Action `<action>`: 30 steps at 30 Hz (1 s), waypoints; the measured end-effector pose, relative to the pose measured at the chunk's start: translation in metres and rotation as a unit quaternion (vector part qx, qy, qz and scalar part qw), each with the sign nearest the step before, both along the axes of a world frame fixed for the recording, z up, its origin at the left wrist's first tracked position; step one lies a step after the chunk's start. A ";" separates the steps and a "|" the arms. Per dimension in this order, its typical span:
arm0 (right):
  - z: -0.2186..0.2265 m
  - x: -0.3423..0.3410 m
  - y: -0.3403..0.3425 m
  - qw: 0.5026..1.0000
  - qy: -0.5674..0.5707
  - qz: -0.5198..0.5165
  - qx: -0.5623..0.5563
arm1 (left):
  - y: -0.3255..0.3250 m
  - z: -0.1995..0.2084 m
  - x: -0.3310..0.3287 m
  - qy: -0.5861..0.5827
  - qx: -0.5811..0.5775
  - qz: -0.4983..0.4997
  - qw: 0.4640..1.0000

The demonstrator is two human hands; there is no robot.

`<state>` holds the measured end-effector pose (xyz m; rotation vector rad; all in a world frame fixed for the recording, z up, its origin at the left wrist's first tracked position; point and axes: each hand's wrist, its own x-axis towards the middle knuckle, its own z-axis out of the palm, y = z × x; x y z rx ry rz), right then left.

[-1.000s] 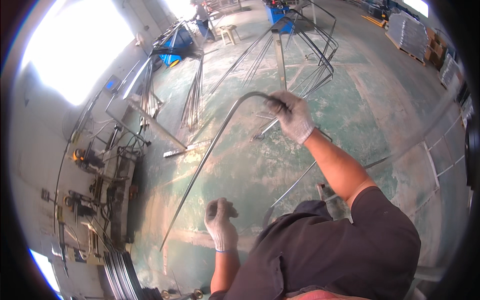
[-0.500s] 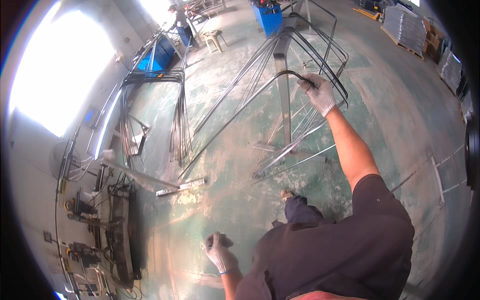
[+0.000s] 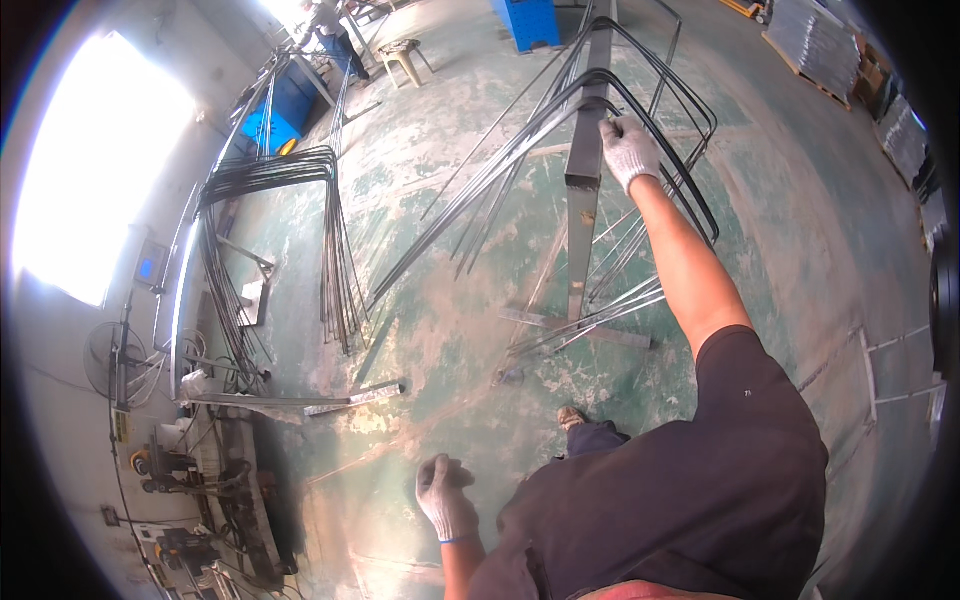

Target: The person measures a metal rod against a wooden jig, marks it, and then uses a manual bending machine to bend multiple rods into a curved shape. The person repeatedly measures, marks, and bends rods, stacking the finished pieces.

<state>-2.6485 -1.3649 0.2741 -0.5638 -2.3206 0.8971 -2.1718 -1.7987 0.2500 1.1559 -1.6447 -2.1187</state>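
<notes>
My right hand [image 3: 630, 152], in a pale knitted glove, is stretched out to the far right of a metal rack. Its fingers are closed at the bend of a dark bent metal rod [image 3: 655, 125], though the exact grip is partly hidden. Several such rods hang over the rack's square-tube beam [image 3: 584, 165], their legs slanting down on both sides. Low in front of my body, my left hand [image 3: 445, 497] is also gloved. Its fingers are loosely curled and apart, with nothing visible in them.
On the left, more bent rods [image 3: 270, 172] hang in a bundle on another stand. A metal foot bar [image 3: 355, 399] lies low on the floor. Machinery [image 3: 190, 470] and a fan [image 3: 112, 355] line the left wall. Farther off are a stool [image 3: 403, 60], a person [image 3: 330, 30] and stacked pallets [image 3: 812, 45].
The bent rod in my right hand has moved up and forward onto the rack's beam among the others. My view has shifted closer to the rack; my left hand stays low, hardly moved.
</notes>
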 end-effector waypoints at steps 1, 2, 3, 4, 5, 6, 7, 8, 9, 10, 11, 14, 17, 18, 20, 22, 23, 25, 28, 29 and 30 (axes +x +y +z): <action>0.002 -0.013 -0.007 0.999 -0.046 0.002 -0.006 | 0.003 -0.001 -0.006 -0.002 0.009 -0.004 1.000; 0.020 -0.019 -0.013 0.996 -0.083 0.033 -0.016 | 0.005 -0.002 -0.009 -0.004 0.017 -0.003 1.000; 0.046 -0.025 -0.020 0.991 -0.116 0.067 -0.025 | 0.005 -0.004 -0.013 -0.004 0.024 0.000 1.000; 0.060 -0.040 -0.014 0.987 -0.117 0.099 -0.055 | 0.004 -0.005 -0.017 -0.014 0.025 -0.014 1.000; 0.048 -0.078 0.011 0.997 -0.056 0.050 0.003 | 0.004 -0.004 -0.022 -0.023 0.028 -0.033 0.999; 0.055 -0.104 0.012 0.989 -0.116 0.094 -0.010 | 0.002 -0.004 -0.017 -0.036 0.030 -0.031 0.998; 0.063 -0.117 -0.005 0.985 -0.164 0.055 0.027 | -0.001 -0.002 -0.013 -0.044 0.023 -0.024 0.998; 0.070 -0.129 -0.024 0.974 -0.215 0.020 0.063 | -0.008 0.003 -0.008 -0.054 0.013 -0.003 0.998; 0.071 -0.136 -0.039 0.965 -0.251 0.041 0.066 | -0.017 0.007 -0.002 -0.064 0.004 0.024 0.998; 0.061 -0.161 -0.009 0.929 -0.310 0.098 0.179 | -0.029 0.003 0.000 -0.061 -0.002 0.023 0.998; 0.036 -0.158 -0.019 0.950 -0.233 0.044 0.203 | -0.040 0.002 0.008 -0.068 -0.014 0.044 0.997; -0.029 -0.227 0.106 0.898 -0.273 0.095 0.333 | -0.058 0.026 0.012 -0.078 0.027 0.107 0.991; 0.012 -0.259 0.155 0.896 -0.228 0.144 0.352 | -0.098 -0.018 0.061 -0.032 0.134 0.166 0.976; 0.009 -0.264 0.122 0.887 -0.231 0.149 0.372 | -0.104 -0.017 0.077 -0.034 0.141 0.181 0.973; 0.001 -0.223 0.087 0.904 -0.190 0.106 0.369 | -0.122 -0.016 0.093 -0.025 0.146 0.182 0.972; -0.009 -0.167 0.050 0.923 -0.140 0.070 0.351 | -0.149 -0.023 0.107 -0.039 0.147 0.178 0.972; -0.009 -0.145 0.015 0.933 -0.107 0.064 0.338 | -0.167 -0.027 0.124 -0.022 0.145 0.175 0.973; -0.027 -0.081 -0.033 0.951 -0.055 0.046 0.299 | -0.206 -0.020 0.151 -0.028 0.117 0.173 0.977; -0.061 -0.002 -0.136 0.961 -0.015 0.062 0.270 | -0.270 -0.009 0.218 -0.023 0.162 0.240 0.957; -0.088 0.030 -0.167 0.963 -0.038 0.070 0.258 | -0.291 -0.013 0.237 -0.018 0.132 0.257 0.957; -0.123 0.065 -0.202 0.960 -0.088 0.083 0.251 | -0.315 -0.022 0.258 -0.019 0.098 0.273 0.957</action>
